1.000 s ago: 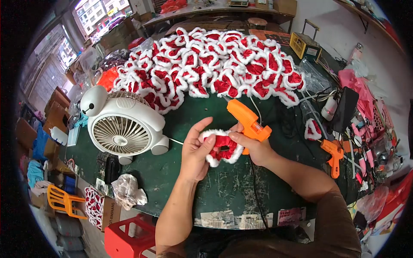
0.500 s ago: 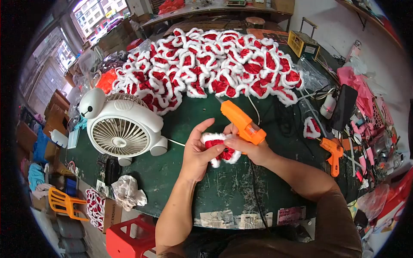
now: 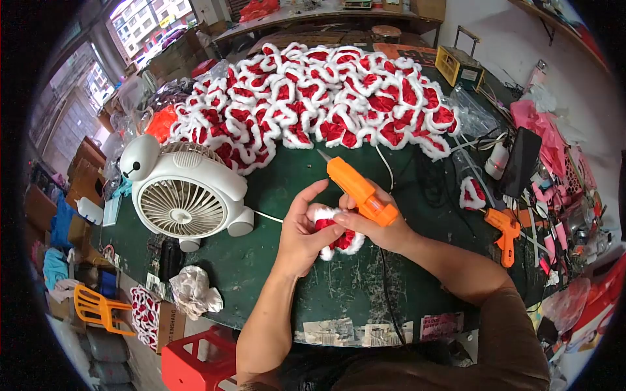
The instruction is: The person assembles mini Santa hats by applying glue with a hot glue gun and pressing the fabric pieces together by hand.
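Observation:
A red fabric piece with white fluffy trim [image 3: 340,242] is pinched between both hands above the green table [image 3: 287,296]. My left hand [image 3: 302,236] is closed on its left side, thumb across the red cloth. My right hand [image 3: 385,228] holds the piece's upper right edge with thumb and fingers, and also holds an orange glue gun [image 3: 357,189], whose nozzle points up and left. Part of the gun's handle is hidden by the hand. Beyond them lies a large pile of similar red and white pieces [image 3: 326,98].
A white fan [image 3: 186,195] stands at left, near crumpled paper [image 3: 195,291]. At right lie a second orange glue gun [image 3: 503,236], one trimmed piece [image 3: 472,193], a black phone-like object [image 3: 522,163] and cables. A red stool [image 3: 199,358] stands below the table's front left edge.
The glue gun has shifted left with my right hand and tilted. The fabric piece has been folded together, its central opening no longer showing, and my hands have come closer together.

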`<state>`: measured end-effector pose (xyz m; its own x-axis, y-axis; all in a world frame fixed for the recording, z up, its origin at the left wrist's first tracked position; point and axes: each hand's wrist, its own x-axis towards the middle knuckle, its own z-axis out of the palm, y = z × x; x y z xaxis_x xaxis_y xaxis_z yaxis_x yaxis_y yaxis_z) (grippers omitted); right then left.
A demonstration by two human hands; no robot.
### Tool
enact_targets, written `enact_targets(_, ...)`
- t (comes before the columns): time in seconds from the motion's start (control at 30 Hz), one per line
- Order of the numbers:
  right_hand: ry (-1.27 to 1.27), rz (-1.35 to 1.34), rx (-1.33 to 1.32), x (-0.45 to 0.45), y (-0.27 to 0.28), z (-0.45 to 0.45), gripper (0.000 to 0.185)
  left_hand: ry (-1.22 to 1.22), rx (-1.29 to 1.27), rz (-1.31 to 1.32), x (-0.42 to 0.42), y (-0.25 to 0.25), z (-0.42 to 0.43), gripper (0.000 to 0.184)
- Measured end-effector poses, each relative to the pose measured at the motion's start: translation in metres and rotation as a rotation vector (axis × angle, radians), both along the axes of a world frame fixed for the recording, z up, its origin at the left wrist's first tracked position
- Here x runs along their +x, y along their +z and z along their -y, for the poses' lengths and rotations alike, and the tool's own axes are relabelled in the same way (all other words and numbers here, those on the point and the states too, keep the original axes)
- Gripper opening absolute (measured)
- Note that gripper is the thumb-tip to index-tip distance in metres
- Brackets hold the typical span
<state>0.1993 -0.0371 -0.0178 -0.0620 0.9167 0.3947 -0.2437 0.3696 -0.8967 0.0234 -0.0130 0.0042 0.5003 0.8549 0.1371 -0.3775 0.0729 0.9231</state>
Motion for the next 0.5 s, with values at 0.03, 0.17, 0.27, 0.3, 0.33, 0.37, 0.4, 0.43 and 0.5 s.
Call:
enact_targets(0.03, -0.003, 0.000, -0.024, 0.002, -0.004, -0.002, 0.025, -0.007, -0.005, -0.008, 0.000, 0.002, 0.001, 0.077)
enact_targets(0.17, -0.007, -0.046, -0.107, 0.004, -0.002, -0.002, 0.026, -0.029, -0.013, -0.025, -0.001, 0.000, 0.000, 0.081)
enact_targets(0.27, -0.018, 0.022, -0.080, 0.006, -0.007, -0.004, 0.026, -0.045, -0.029, -0.036, -0.002, 0.001, 0.000, 0.083)
enact_targets(0.3, -0.003, -0.018, -0.091, 0.005, -0.006, -0.004, 0.027, -0.055, -0.030, -0.031, -0.002, 0.001, 0.000, 0.082)
enact_targets(0.33, 0.012, -0.058, -0.102, 0.004, -0.006, -0.004, 0.028, -0.064, -0.031, -0.028, -0.002, 0.001, 0.001, 0.081)
enact_targets(0.37, 0.011, -0.059, -0.102, 0.004, -0.005, -0.004, 0.028, -0.066, -0.031, -0.029, -0.002, 0.001, 0.001, 0.081)
enact_targets(0.4, 0.012, -0.068, -0.111, 0.004, -0.005, -0.003, 0.029, -0.061, -0.029, -0.034, -0.002, 0.000, 0.000, 0.081)
enact_targets(0.43, 0.013, -0.076, -0.120, 0.004, -0.005, -0.003, 0.030, -0.056, -0.026, -0.039, -0.001, -0.001, 0.000, 0.081)
enact_targets(0.5, 0.005, -0.028, -0.104, 0.003, 0.003, 0.001, 0.030, -0.063, -0.028, -0.024, 0.000, 0.001, 0.001, 0.081)
